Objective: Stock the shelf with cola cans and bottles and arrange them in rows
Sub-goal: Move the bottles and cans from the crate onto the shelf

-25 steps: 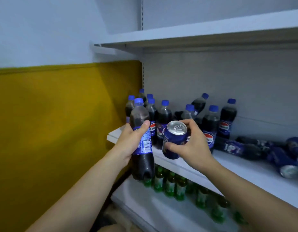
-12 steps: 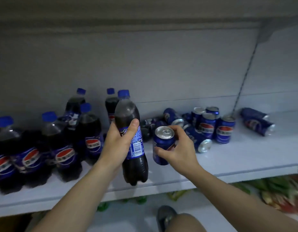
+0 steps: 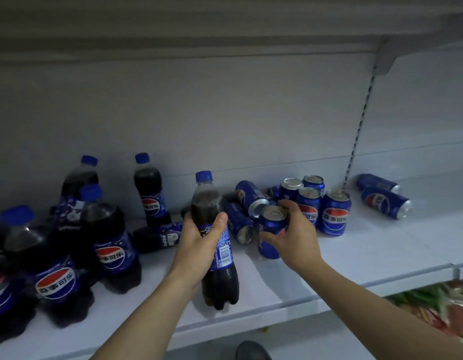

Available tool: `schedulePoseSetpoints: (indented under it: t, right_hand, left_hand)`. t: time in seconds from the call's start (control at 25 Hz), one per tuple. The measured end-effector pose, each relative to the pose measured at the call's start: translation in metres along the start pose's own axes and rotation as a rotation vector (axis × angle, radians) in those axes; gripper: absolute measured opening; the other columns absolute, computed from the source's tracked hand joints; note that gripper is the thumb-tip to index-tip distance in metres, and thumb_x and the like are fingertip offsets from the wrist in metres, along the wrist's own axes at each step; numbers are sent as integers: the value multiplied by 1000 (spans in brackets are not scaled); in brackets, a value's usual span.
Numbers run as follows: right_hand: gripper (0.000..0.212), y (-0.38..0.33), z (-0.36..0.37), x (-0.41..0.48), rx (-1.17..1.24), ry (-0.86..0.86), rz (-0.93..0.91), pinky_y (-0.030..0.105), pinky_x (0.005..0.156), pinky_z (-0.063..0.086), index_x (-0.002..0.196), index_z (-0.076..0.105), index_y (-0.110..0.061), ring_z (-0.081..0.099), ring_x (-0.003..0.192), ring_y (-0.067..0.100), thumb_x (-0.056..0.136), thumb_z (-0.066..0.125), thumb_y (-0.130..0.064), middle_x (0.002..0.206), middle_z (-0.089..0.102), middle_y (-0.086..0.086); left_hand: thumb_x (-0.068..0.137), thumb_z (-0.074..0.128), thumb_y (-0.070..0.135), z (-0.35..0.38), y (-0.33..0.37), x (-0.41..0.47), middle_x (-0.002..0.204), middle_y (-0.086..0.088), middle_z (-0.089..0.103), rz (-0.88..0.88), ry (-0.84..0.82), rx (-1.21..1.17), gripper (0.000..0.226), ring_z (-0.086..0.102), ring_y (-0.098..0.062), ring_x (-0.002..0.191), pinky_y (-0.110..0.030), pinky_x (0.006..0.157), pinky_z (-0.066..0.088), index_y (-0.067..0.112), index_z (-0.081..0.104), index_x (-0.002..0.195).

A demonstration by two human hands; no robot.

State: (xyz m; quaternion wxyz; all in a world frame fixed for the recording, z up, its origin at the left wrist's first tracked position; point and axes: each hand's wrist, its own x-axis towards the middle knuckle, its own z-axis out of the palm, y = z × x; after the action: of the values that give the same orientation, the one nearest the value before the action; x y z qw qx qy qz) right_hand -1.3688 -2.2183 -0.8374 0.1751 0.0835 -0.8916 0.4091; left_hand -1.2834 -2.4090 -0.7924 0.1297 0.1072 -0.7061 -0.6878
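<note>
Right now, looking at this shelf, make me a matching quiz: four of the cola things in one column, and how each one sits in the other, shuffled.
1. bottle showing its barcode
2. can nearest the shelf edge
3. can at far right
4. bottle at the back wall

A. lying on its side
B. gripped by the right hand
C. standing, untouched
D. gripped by the left hand

Pairs: 1-D, 2-B, 3-A, 4-C
</note>
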Motion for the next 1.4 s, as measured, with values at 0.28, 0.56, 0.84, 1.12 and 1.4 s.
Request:
schedulePoseSetpoints:
  t: [0.28,0.56,0.84,1.12,1.4]
  right_hand:
    - [78,-56,20,-51,318,-597,-238,29,87,55,147,26,-40,62,106,5,85,72,-52,131,54,-13]
    - [68,-80,46,-28,385,-554,-285,35,80,57,141,34,-47,66,87,8,82,68,-49,110,66,-12]
    - [71,-130,111,6,45,-606,-428,32,92,50,148,35,-34,63,111,21,86,65,-51,130,64,-2]
    - [68,-166,164,34,-102,-551,-351,40,87,55,145,36,-30,65,105,35,85,65,-48,122,66,11]
    - [58,-178,181,37,-118,-495,-305,48,87,55,130,41,-21,62,103,39,86,73,-40,116,56,14]
  left_hand:
    - [98,63,33,-9,-3,16,118,-1,70,7,188,-201,42,68,-16,108,-36,95,53,21,47,135]
    - [93,64,27,-89,42,-15,117,10,67,348,187,540,48,67,-1,95,-27,87,56,28,53,139]
    - [74,77,54,-182,68,-15,155,-5,35,542,500,1515,96,27,-31,148,-67,110,25,27,31,154]
    - [78,58,78,-205,73,2,160,2,29,320,322,1704,102,25,-31,147,-67,107,35,49,-2,156]
    - [85,59,68,-207,62,4,147,-1,48,422,321,1699,96,41,-33,135,-50,98,48,46,1,157]
